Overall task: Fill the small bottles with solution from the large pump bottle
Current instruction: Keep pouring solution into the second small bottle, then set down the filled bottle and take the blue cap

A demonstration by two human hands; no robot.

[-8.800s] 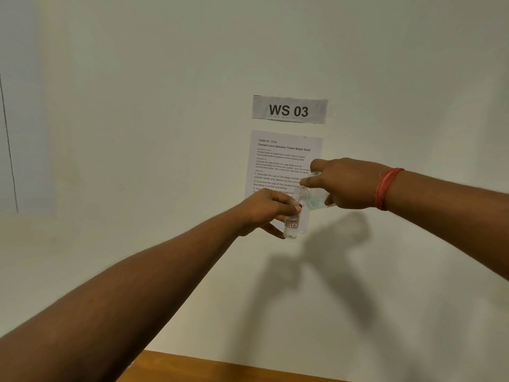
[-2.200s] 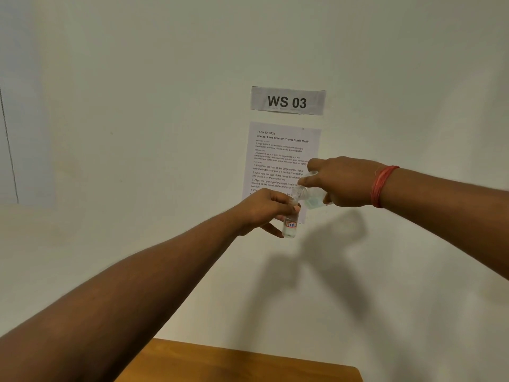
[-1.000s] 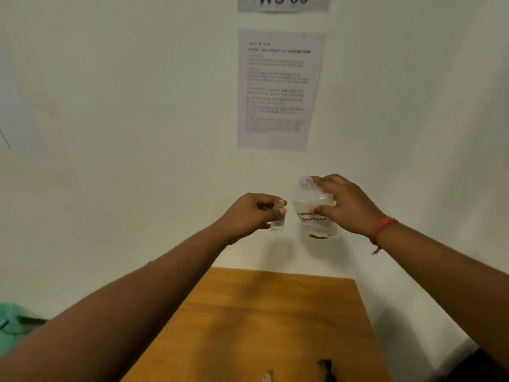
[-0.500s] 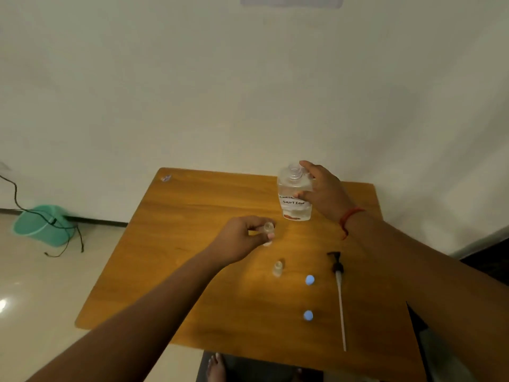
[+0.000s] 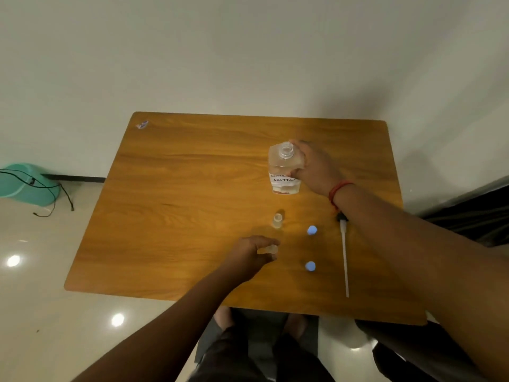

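Both bare forearms reach forward. Left hand low and near, fingers curled, pinching a small bottle at the fingertips. Right hand farther out, wrapped round the shoulder of the large bottle, red thread band on the wrist.

Bare forearms, red thread band, dark trousers

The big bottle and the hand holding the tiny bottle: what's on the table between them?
In the head view, one open small bottle stands on the table between the large bottle and the left hand.
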